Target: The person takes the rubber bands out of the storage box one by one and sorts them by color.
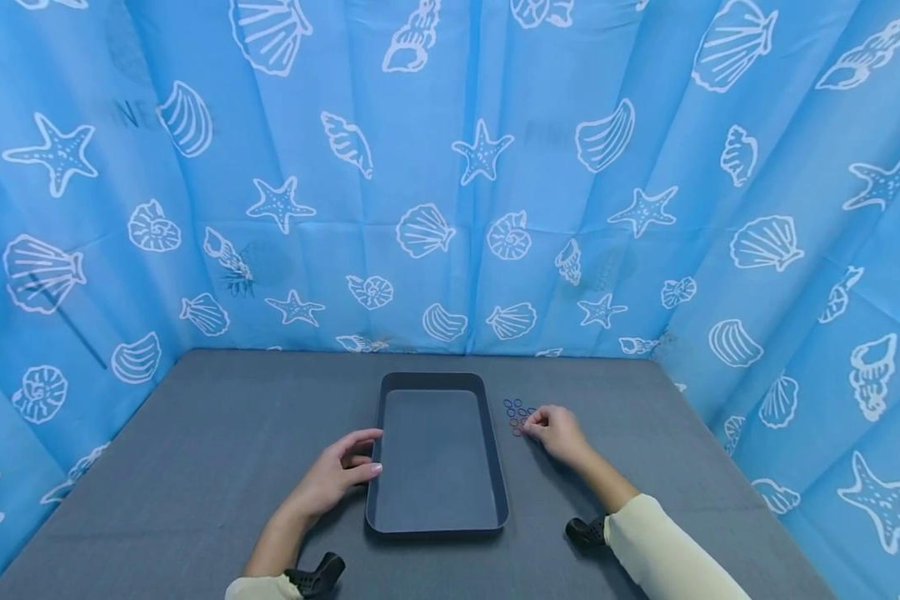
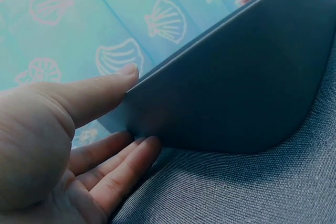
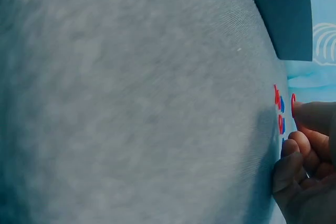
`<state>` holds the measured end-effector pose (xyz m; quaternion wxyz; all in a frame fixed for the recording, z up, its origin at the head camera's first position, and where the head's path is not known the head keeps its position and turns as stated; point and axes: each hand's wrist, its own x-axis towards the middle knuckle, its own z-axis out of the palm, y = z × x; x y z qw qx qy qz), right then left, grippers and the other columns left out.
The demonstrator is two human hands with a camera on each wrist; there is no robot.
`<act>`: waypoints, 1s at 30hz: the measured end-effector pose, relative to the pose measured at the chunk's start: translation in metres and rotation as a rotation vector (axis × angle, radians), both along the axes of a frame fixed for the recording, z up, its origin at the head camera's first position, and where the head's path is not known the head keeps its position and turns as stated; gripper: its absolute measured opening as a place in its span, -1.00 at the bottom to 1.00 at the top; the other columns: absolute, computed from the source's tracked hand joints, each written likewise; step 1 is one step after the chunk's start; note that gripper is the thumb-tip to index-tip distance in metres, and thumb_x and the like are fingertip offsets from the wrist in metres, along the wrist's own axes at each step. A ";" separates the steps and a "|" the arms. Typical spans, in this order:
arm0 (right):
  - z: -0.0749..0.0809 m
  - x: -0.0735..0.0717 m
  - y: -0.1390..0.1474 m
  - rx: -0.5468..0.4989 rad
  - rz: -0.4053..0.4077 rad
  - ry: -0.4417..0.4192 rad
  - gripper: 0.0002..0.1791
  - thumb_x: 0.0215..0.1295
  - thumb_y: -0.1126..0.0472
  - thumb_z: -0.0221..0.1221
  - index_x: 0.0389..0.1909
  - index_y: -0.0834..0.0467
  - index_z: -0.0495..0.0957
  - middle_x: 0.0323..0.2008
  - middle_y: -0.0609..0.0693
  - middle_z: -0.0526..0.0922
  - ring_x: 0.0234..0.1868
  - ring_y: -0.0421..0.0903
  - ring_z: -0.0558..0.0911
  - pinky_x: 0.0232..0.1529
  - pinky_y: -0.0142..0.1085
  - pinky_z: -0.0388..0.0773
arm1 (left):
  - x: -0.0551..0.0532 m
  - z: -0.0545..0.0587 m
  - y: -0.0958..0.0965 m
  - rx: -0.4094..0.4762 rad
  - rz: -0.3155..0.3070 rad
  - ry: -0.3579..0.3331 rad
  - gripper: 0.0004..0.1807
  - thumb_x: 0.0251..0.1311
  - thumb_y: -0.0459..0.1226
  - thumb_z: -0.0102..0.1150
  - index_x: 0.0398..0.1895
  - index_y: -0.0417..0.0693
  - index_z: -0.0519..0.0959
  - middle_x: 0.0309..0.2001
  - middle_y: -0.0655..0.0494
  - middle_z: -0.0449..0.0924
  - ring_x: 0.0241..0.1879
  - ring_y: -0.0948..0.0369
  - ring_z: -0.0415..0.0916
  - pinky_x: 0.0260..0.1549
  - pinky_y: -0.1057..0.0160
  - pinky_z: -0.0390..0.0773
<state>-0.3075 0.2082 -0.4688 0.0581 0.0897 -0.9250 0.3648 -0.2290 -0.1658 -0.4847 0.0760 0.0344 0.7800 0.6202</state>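
Note:
A dark grey rectangular tray lies on the table in front of me. My left hand touches its left side, thumb and fingers extended; in the left wrist view the thumb meets the rim while other fingertips rest low against the outer wall. To the right of the tray, my right hand pinches a thin red ring between thumb and finger, just above the table. Several small blue rings and red rings lie by its fingertips, some partly covered by the hand.
Grey cloth covers the table. A blue curtain with white shells and starfish hangs behind and on both sides. Black wrist devices sit at both cuffs of the pale sleeves.

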 end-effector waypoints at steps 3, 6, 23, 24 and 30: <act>-0.001 0.000 0.001 0.020 -0.023 0.000 -0.87 0.21 0.36 0.27 -0.52 0.21 0.59 -0.51 -0.05 0.58 -0.49 -0.14 0.46 -0.41 -0.26 0.40 | -0.001 -0.001 -0.001 0.008 0.009 -0.010 -0.46 0.22 -0.25 0.30 0.29 0.08 0.45 0.30 -0.14 0.33 0.03 0.05 0.48 0.00 -0.04 0.52; -0.001 -0.001 0.001 0.045 -0.043 0.005 -0.86 0.20 0.36 0.27 -0.53 0.21 0.60 -0.52 -0.04 0.59 -0.51 -0.14 0.47 -0.43 -0.25 0.40 | -0.001 -0.001 -0.001 0.008 0.009 -0.007 -0.45 0.22 -0.24 0.30 0.29 0.07 0.44 0.29 -0.14 0.33 0.03 0.06 0.49 -0.01 -0.04 0.53; -0.001 -0.004 -0.005 0.149 -0.119 0.007 -0.77 0.21 0.33 0.30 -0.63 0.17 0.56 -0.59 -0.07 0.56 -0.58 -0.14 0.43 -0.54 -0.31 0.33 | 0.001 0.002 0.001 0.007 0.007 0.005 -0.46 0.23 -0.32 0.27 0.30 0.02 0.43 0.29 -0.16 0.34 0.02 0.06 0.49 -0.04 -0.05 0.54; -0.001 -0.004 -0.005 0.145 -0.123 0.004 -0.77 0.21 0.33 0.30 -0.63 0.17 0.56 -0.60 -0.07 0.56 -0.58 -0.14 0.43 -0.54 -0.30 0.33 | 0.001 0.002 0.001 0.006 0.009 0.004 -0.46 0.23 -0.32 0.27 0.30 0.03 0.43 0.29 -0.16 0.34 0.02 0.06 0.49 -0.04 -0.06 0.54; -0.001 -0.004 -0.003 0.092 -0.140 0.012 -0.82 0.19 0.33 0.31 -0.57 0.20 0.58 -0.56 -0.04 0.57 -0.54 -0.12 0.45 -0.50 -0.28 0.36 | 0.001 0.002 0.001 -0.001 0.010 0.009 -0.46 0.23 -0.30 0.28 0.30 0.04 0.44 0.29 -0.16 0.34 0.02 0.06 0.49 -0.03 -0.05 0.54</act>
